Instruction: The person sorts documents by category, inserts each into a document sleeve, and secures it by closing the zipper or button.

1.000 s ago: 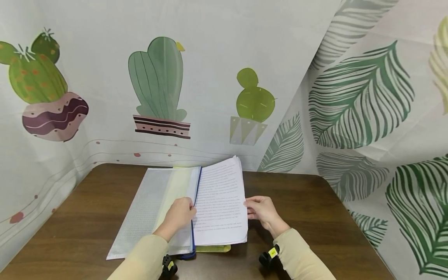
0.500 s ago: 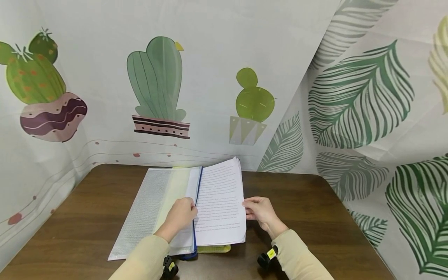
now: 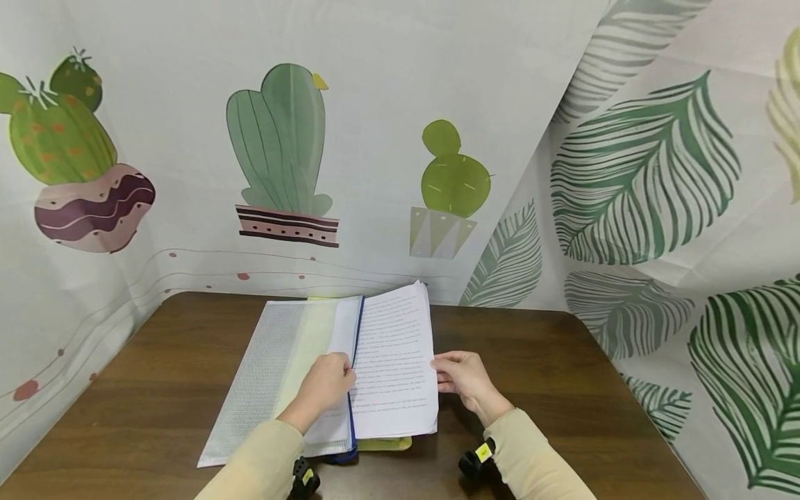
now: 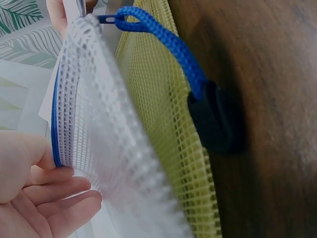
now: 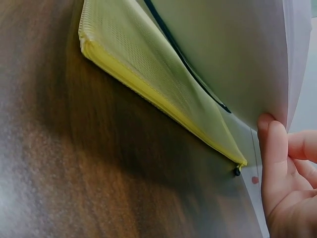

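My left hand point(image 3: 325, 382) pinches the blue-zippered edge of a translucent white mesh zip pouch point(image 3: 259, 378). A stack of printed paper point(image 3: 394, 361) sits partly inside the pouch and sticks out on its right. My right hand point(image 3: 465, 378) holds the stack's outer edge between thumb and fingers; in the right wrist view, the fingers point(image 5: 272, 153) press the paper's underside. Under both lies a yellow mesh zip pouch point(image 5: 158, 94), its yellow zipper along one side. The left wrist view shows a blue zipper cord point(image 4: 171, 42) with a black end at the white pouch's corner.
Everything lies on a dark brown wooden table point(image 3: 531, 417). Behind it hangs a white cloth point(image 3: 375, 104) printed with cacti and leaves, close to the pouch's far end. A black wrist camera point(image 3: 478, 458) is strapped to the right forearm.
The white pouch's zippered edge and my left hand have shifted slightly right, covering a little more paper. My right hand and the stack have moved slightly left.
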`<state>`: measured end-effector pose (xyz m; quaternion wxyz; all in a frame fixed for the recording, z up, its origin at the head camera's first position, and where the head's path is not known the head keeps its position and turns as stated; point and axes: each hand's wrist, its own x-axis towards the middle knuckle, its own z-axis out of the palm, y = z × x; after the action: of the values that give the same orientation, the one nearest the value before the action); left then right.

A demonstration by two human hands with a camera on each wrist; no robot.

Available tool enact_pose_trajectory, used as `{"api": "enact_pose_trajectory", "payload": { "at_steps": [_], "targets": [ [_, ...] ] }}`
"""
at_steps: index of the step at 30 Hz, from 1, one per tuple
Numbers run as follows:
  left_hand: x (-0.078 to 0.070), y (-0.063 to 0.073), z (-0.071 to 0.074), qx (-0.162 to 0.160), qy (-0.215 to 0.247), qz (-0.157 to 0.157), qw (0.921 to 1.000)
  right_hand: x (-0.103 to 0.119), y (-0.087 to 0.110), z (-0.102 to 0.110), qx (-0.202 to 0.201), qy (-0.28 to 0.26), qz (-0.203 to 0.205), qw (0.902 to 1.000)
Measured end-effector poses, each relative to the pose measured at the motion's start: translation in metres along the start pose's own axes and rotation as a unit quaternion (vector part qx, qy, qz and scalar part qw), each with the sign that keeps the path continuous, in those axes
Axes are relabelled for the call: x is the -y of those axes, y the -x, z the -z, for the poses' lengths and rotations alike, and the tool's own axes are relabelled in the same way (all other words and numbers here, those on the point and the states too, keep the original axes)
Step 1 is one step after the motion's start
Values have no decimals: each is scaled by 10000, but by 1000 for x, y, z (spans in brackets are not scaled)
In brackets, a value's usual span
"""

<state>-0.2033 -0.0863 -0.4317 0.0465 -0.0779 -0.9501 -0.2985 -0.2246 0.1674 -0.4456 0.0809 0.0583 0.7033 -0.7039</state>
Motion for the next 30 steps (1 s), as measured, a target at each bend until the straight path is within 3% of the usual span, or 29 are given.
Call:
{"api": "enact_pose_trajectory", "payload": {
  "at_steps": [19, 30],
  "targets": [
    [-6, 0, -1, 27, 11, -268, 9996, -2, -2, -4, 78, -70, -3, 9999],
    [-9, -1, -2, -114, 140, -373, 9991, -1, 0, -7, 155, -168, -52, 9997]
  ]
}}
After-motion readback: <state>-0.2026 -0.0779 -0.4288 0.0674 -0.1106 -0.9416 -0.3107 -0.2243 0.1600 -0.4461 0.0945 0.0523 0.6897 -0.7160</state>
